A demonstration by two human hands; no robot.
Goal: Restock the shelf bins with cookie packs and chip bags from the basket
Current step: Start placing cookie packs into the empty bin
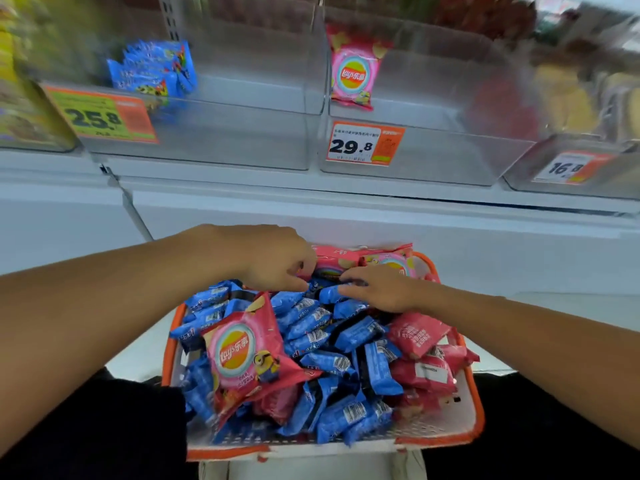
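Your left hand pinches a blue cookie pack just right of its grip; your right hand rests flat, released, nearer the pink chip bags beyond.

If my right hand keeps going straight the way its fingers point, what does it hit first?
Probably the left hand: the right hand points left across the blue cookie packs, fingertips nearly facing it, though depth is unclear.

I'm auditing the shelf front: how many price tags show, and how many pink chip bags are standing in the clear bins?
Price tags: 3 (25.8, 29.8, 16.8)
Pink chip bags: 1
Total: 4
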